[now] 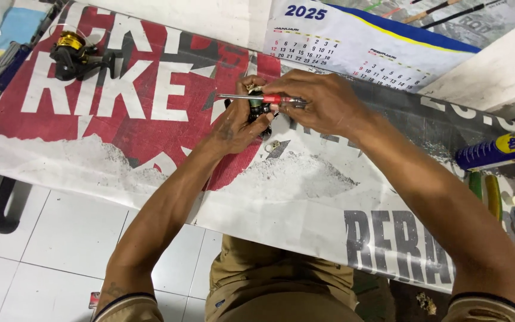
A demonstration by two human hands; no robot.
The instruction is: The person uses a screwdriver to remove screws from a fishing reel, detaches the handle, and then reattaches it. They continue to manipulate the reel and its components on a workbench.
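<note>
**Both hands closed on a small dark part, screwdriver laid across it**

The small dark part sits above the middle of the work surface, toward its far side, raised off the printed banner and enclosed between both hands. Only a short section of it shows between the fingers; its exact shape cannot be told.

The left hand comes in from the near left with the forearm angled up and to the right. Its fingers are curled shut around the lower and left sides of the part, thumb up near the top.

The right hand comes in from the near right with the forearm running diagonally across the banner. Its fingers are closed on a screwdriver with a red section on the handle. The tool lies nearly level, its metal shaft pointing left across the top of the part and past the left thumb. Whether the tip is seated on anything cannot be told.

A small pale ring-shaped piece lies on the banner just near of the hands.

Further out: a black and gold fishing reel lies at the far left, well apart from the hands. A wall calendar sheet lies at the far edge. A blue and yellow spray can lies on its side at the right edge.
</note>
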